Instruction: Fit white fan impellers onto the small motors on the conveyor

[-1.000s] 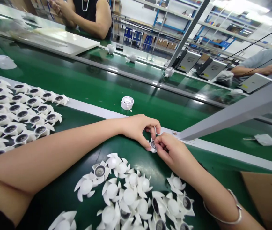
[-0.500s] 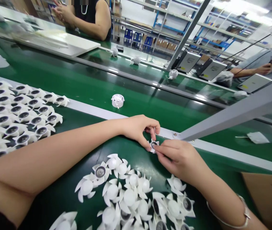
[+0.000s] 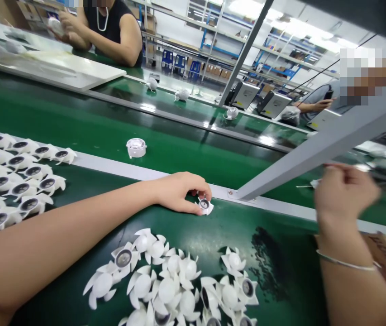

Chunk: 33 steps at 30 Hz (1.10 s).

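My left hand point(image 3: 182, 192) is closed on a small white fan blade point(image 3: 205, 205), pinching its rim between thumb and fingers. That blade lies on the green table with its dark round hub facing up. My right hand point(image 3: 345, 194) is raised at the right, beyond the grey post and above the table's rail. It is blurred, its fingers curled together, and whatever they may hold is hidden. Below both hands is a loose heap of white fan blades point(image 3: 167, 290), most with the smooth cap up. One blade point(image 3: 123, 258) in it shows its dark hub.
Rows of fan blades point(image 3: 16, 161), hubs up, cover the left. Beyond the rail a white round fan housing point(image 3: 136, 147) sits on the green conveyor point(image 3: 104, 136). A slanted grey post point(image 3: 291, 154) rises by my right hand, over a cardboard box point(image 3: 383, 258). Two people work across the line.
My right hand has left the fan blade and moved right and upward. My left hand still holds the blade. The view has shifted slightly right.
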Available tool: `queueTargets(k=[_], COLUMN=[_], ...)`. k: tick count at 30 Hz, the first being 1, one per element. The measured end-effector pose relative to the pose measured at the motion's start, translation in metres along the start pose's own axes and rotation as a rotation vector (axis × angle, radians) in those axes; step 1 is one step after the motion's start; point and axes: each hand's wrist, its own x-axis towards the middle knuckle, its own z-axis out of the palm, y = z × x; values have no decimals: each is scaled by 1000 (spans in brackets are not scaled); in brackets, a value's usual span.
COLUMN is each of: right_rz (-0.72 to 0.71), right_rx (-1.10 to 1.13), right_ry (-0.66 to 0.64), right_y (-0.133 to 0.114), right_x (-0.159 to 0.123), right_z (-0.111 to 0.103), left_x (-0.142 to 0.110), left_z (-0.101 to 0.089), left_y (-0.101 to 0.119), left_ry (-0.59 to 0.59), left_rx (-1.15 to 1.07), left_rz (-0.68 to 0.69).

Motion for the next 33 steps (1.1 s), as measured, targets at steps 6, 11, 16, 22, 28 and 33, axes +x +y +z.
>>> queueTargets(k=[6, 11, 16, 22, 28, 33], right_rz=[147, 281, 304, 165, 52, 166], right_rx=[-267, -384, -369, -265, -114, 28], right_ry=[-319, -312, -390, -424, -311, 90], right_y=[37, 55, 69, 66, 43, 6], right_x=[-17, -16, -8, -4, -8, -5], right_z=[44, 55, 63, 61, 56, 10], left_x=[1, 1, 1, 0, 0, 0], left_z=[2, 4, 4, 4, 3, 3], left_y=[2, 4, 2, 5, 4, 1], left_ry=[4, 8, 11, 4, 14, 8], left_rx=[38, 47, 39, 23, 16, -5], left_rz=[2, 1, -17, -44, -28, -27])
